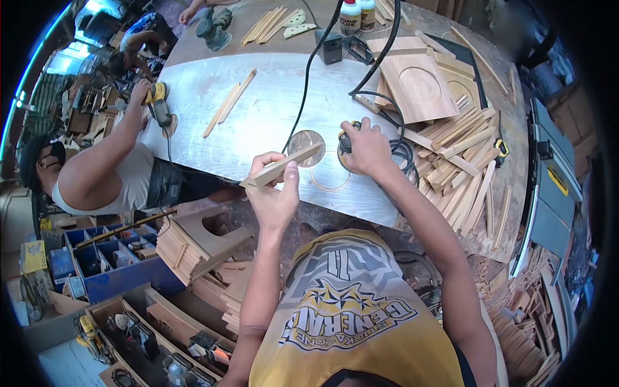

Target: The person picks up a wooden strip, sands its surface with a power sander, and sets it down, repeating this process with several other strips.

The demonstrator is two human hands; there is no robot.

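Right now my left hand (274,197) has its grip closed on a wooden strip (284,166), thumb and fingers pinching the near end, so the strip hangs tilted over the table (271,109), just left of the sander (347,138). My right hand (369,149) lies over the sander, its grip wrapped shut on the black body, which sits on the table. A round outline (330,174) shows on the table on my side of the sander, close to the strip's far end. A black cable (309,71) runs away from the sander across the table. A pile of wooden slats (458,168) lies to the right of the sander. Well to its left, a co-worker's hand (139,90) rests on a yellow tool (157,97) at the table's edge.
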